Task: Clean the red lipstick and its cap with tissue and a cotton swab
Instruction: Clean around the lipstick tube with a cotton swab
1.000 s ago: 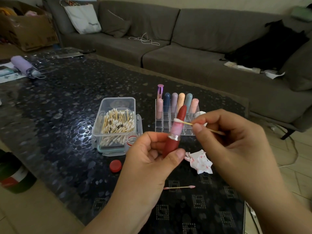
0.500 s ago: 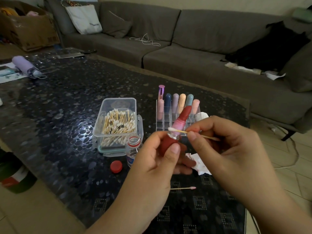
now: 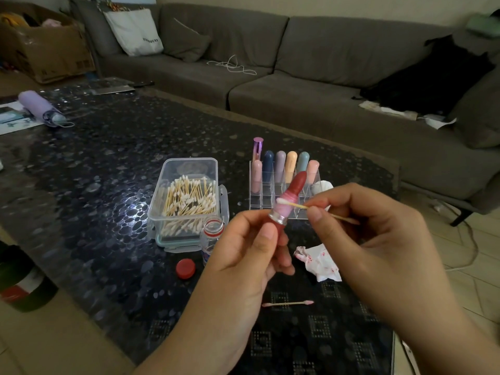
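Observation:
My left hand [image 3: 251, 250] grips the red lipstick [image 3: 290, 197] by its base, holding it tilted with the red bullet pointing up and to the right. My right hand [image 3: 370, 239] pinches a cotton swab [image 3: 300, 205] between thumb and forefinger. The swab's white tip touches the pink inner tube just above the silver collar. A crumpled tissue [image 3: 320, 262] stained red lies on the table below my hands. A used pink-tipped swab [image 3: 288, 303] lies nearer to me. I cannot make out the lipstick's cap.
A clear box of cotton swabs [image 3: 186, 198] stands open at the left. A small open bottle [image 3: 212, 239] and its red lid [image 3: 185, 268] sit in front of it. A clear rack with several pastel lipsticks [image 3: 281, 182] stands behind my hands. A sofa [image 3: 297, 85] runs along the back.
The swab's tip has slid down the lipstick from below the bullet to just above the silver collar. My left hand has tilted the lipstick further to the right.

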The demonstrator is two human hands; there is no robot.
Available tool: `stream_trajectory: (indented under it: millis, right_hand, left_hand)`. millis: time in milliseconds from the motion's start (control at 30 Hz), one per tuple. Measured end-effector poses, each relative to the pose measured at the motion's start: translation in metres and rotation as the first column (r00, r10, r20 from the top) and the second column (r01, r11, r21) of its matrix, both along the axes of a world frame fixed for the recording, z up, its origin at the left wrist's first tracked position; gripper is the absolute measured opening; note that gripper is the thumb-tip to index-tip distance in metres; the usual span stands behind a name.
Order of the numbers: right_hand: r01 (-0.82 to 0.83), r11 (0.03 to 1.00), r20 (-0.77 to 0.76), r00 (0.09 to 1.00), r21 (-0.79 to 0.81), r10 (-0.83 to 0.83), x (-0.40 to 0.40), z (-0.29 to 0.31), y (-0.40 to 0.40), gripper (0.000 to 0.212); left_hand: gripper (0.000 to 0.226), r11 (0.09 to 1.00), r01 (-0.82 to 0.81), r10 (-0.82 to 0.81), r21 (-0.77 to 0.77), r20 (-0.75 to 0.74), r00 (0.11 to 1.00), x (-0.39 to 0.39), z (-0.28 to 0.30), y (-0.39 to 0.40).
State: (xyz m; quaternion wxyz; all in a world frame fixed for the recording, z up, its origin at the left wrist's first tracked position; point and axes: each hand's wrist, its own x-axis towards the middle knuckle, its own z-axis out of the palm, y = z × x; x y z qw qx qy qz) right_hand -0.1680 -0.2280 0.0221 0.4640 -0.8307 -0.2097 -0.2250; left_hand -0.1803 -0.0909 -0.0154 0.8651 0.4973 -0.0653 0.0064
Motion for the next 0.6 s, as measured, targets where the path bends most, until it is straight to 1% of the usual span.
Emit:
stream_trajectory:
  millis: [133, 333, 533, 600]
  right_hand:
    - [0.026, 1.0, 0.024, 0.999, -0.008, -0.026, -0.0003, 0.0003, -0.0005, 0.007]
    - [-0.038, 0.999, -0.008, 0.999, 0.007, 0.038, -0.0008, -0.001, 0.001, 0.012]
    - [0.017, 1.0, 0.029, 0.999, -0.003, -0.017, -0.0004, 0.0003, 0.0011, 0.011]
    - [-0.005, 1.0, 0.026, 1.0, 0.003, 0.005, -0.0005, -0.0003, 0.0019, 0.01]
  left_hand:
    - [0.015, 0.995, -0.056, 0.053, 0.083, 0.039, 0.998, -0.0005, -0.0009, 0.0003]
    - [0.013, 0.985, -0.128, 0.121, 0.12, 0.059, 0.991, 0.0, -0.0023, 0.0009]
    - [0.017, 0.968, -0.178, 0.163, 0.178, 0.099, 0.982, -0.0007, -0.0038, 0.0005]
    - [0.018, 0.964, -0.196, 0.181, 0.18, 0.095, 0.979, -0.0003, -0.0042, -0.0005]
